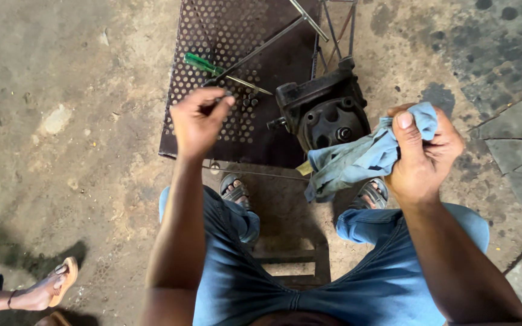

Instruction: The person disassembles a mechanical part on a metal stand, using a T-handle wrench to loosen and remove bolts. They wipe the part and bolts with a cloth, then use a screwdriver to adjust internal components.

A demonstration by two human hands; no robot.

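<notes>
A stained concrete floor (61,151) lies under the seated person; another person's foot (43,293) shows at the lower left. The right hand (424,154) clenches a crumpled blue rag (357,160). The left hand (197,121) pinches something small; what, I cannot tell. Beyond sit a dark metal part (324,111), a perforated plate (225,36) and a green screwdriver (203,63).

A rough concrete floor (74,90) fills the view, pale and gritty at the left, blotched with dark oil stains (436,95) at the upper right. Cracked slabs (518,151) break up its right edge. A dark perforated metal sheet (225,36) lies flat at the top centre. Daylight falls evenly, with soft shadows at the lower left.
</notes>
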